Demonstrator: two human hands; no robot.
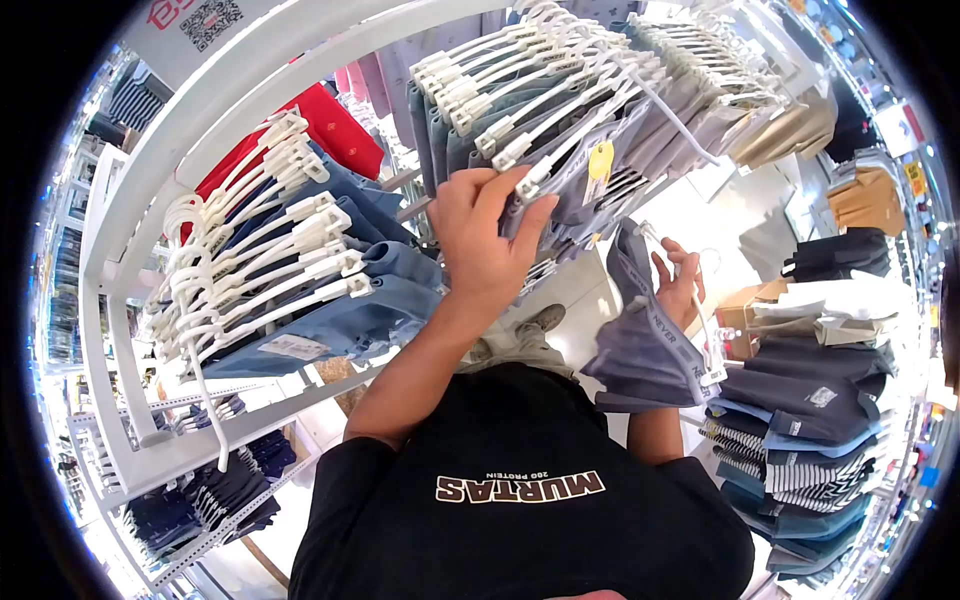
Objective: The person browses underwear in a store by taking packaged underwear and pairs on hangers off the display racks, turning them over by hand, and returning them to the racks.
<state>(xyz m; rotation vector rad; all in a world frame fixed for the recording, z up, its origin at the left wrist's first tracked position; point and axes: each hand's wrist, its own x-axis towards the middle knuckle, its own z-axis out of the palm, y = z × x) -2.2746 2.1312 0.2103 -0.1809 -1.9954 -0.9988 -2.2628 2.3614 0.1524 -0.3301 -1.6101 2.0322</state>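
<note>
My left hand (490, 235) reaches up to the front of a hanging row of grey trousers. Its thumb and fingers close round the end clip of a white clip hanger (560, 150). A yellow tag (600, 160) hangs just right of it. Lower on the right, my right hand (680, 285) has its fingers curled at another white hanger (708, 335), partly hidden by the garment. From that hanger hangs a grey garment (640, 345), tilted, with NEVER printed on its waistband.
Blue denim garments (340, 320) hang on white hangers at left, inside a white rack frame (115, 380). A red garment (335, 130) hangs behind them. Folded dark clothes (800, 385) and striped ones fill the right side. A cardboard box (745, 310) sits near my right hand.
</note>
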